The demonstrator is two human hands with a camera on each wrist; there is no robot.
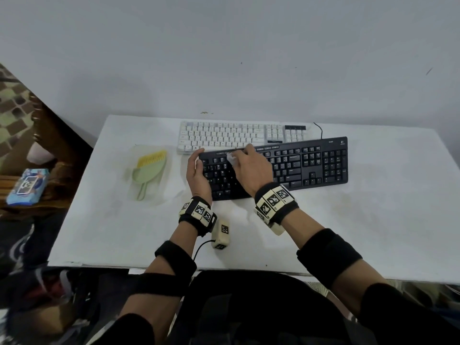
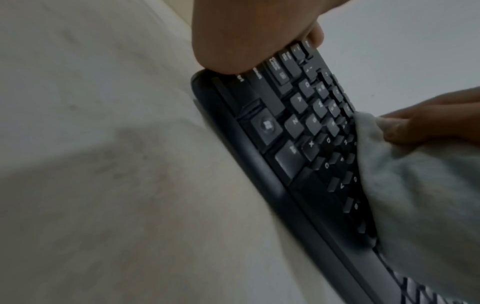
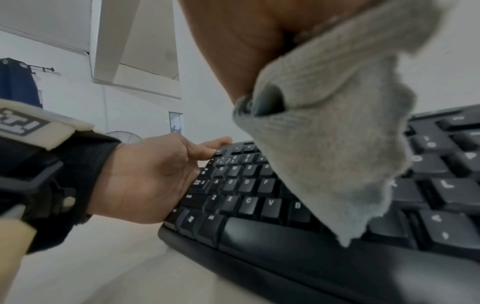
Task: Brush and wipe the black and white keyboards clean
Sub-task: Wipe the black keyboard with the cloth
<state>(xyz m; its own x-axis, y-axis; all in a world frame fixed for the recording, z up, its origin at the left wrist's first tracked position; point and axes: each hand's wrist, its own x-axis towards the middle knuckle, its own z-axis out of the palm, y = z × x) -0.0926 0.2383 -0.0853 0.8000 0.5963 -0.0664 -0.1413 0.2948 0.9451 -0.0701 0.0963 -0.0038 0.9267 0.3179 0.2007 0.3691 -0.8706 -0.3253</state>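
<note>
The black keyboard (image 1: 298, 165) lies on the white table (image 1: 373, 215), partly overlapping the front edge of the white keyboard (image 1: 224, 135) behind it. My left hand (image 1: 196, 168) holds the black keyboard's left end, thumb on its top left corner and palm against its side; the right wrist view shows this left hand (image 3: 155, 174) against the black keyboard (image 3: 259, 195). My right hand (image 1: 249, 168) grips a grey cloth (image 1: 231, 159) over the upper left keys. The cloth (image 3: 337, 133) hangs down onto the keys, and the left wrist view shows this cloth (image 2: 415, 195) on the black keyboard (image 2: 285, 133).
A green dustpan with a yellow brush (image 1: 149, 170) lies on a clear plastic sheet left of the keyboards. A small beige marker block (image 1: 221, 234) with a cable sits near my left wrist. A blue packet (image 1: 27, 186) rests on a wooden surface off the table's left side.
</note>
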